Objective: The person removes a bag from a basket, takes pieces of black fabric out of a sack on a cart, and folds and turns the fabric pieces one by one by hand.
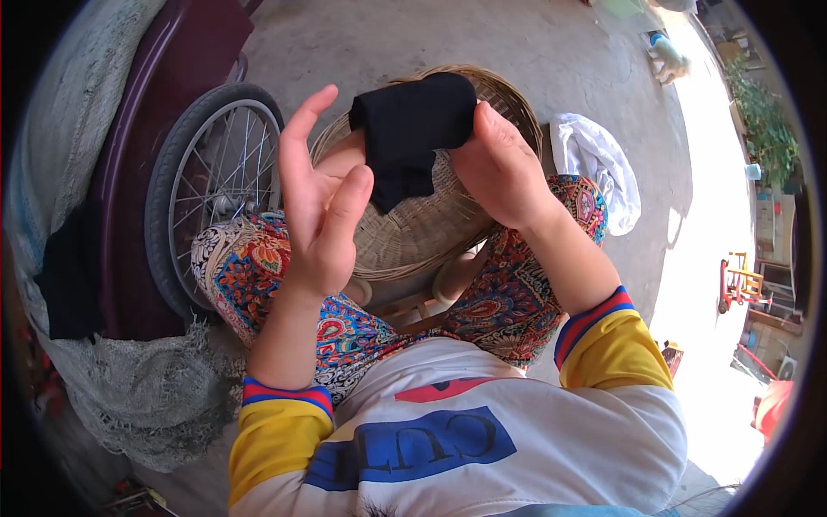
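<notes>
A folded piece of black cloth (413,121) hangs between my two hands, above a round wicker basket (405,246). My left hand (317,202) has its index finger and thumb spread wide, while its other fingers reach in behind the cloth and bear its left side. At the cloth's right edge, my right hand (508,168) grips it with the thumb in front; the fingers are mostly hidden behind. One narrower end of the cloth dangles down over the basket. What kind of garment it is, I cannot tell.
The basket stands at my patterned trouser legs (508,289). White cloth (594,159) lies on the concrete floor to the right. On the left are a spoked wheel (220,194), a maroon panel (142,164), a woven sack (164,396) and another black cloth (73,276).
</notes>
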### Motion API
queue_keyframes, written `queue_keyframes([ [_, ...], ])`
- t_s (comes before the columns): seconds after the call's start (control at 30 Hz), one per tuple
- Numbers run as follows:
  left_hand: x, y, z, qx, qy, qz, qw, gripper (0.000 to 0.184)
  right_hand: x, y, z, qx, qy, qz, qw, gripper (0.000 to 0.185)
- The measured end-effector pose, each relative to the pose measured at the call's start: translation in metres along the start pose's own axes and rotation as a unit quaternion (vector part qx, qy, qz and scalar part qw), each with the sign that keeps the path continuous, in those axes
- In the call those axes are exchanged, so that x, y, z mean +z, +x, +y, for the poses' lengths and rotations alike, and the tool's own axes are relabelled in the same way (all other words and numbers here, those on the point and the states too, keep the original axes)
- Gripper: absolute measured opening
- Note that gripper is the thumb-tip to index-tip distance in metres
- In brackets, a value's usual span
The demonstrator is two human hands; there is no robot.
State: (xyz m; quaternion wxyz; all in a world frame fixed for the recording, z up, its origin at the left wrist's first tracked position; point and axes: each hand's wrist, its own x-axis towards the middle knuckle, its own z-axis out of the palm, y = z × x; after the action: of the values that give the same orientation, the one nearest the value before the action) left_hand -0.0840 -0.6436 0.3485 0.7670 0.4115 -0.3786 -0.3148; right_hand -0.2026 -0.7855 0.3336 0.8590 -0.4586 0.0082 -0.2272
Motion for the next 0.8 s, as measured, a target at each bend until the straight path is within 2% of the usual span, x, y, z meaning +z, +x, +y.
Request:
queue_keyframes([
  [0.07, 0.005, -0.005, -0.003, 0.021, 0.139, 0.012, 0.990, 0.061, 0.003, -0.001, -0.002, -0.009, -0.035, 0.005, 0.999, 0.042],
  [0.13, 0.003, -0.004, -0.007, 0.016, 0.141, 0.026, 0.989, 0.066, 0.003, -0.002, -0.003, 0.002, -0.081, -0.005, 0.997, 0.048],
  [0.2, -0.001, -0.003, -0.009, 0.077, 0.215, 0.012, 0.973, 0.064, 0.004, -0.002, -0.002, 0.009, -0.084, -0.026, 0.996, 0.052],
  [0.23, -0.001, -0.003, -0.010, 0.078, 0.215, 0.012, 0.973, 0.064, 0.005, -0.001, -0.001, 0.015, -0.086, -0.046, 0.995, 0.056],
  [0.33, -0.003, -0.004, -0.016, 0.094, 0.213, 0.053, 0.971, 0.057, 0.004, -0.002, 0.002, 0.022, -0.066, -0.079, 0.994, 0.064],
  [0.4, -0.006, -0.002, -0.020, 0.104, 0.241, 0.072, 0.962, 0.042, 0.003, -0.001, 0.003, 0.018, -0.058, -0.091, 0.994, 0.066],
  [0.43, -0.007, -0.001, -0.021, 0.104, 0.241, 0.072, 0.962, 0.042, 0.003, -0.001, 0.003, 0.013, -0.050, -0.103, 0.993, 0.068],
  [0.5, -0.009, 0.001, -0.022, 0.080, 0.285, 0.075, 0.952, 0.027, -0.002, -0.004, 0.007, 0.018, -0.057, -0.099, 0.993, 0.070],
  [0.53, -0.009, 0.001, -0.022, 0.080, 0.285, 0.075, 0.952, 0.027, -0.003, -0.005, 0.008, 0.023, -0.065, -0.094, 0.993, 0.072],
  [0.6, -0.007, 0.002, -0.021, 0.031, 0.234, 0.088, 0.968, 0.019, -0.002, -0.004, 0.005, 0.018, -0.092, -0.106, 0.990, 0.074],
  [0.7, -0.003, 0.003, -0.019, 0.006, 0.185, 0.124, 0.975, 0.019, -0.004, -0.005, 0.005, 0.021, -0.124, -0.116, 0.985, 0.076],
  [0.8, -0.008, 0.003, -0.019, -0.025, 0.186, 0.121, 0.975, 0.020, -0.004, -0.006, 0.005, 0.032, -0.129, -0.117, 0.984, 0.077],
])
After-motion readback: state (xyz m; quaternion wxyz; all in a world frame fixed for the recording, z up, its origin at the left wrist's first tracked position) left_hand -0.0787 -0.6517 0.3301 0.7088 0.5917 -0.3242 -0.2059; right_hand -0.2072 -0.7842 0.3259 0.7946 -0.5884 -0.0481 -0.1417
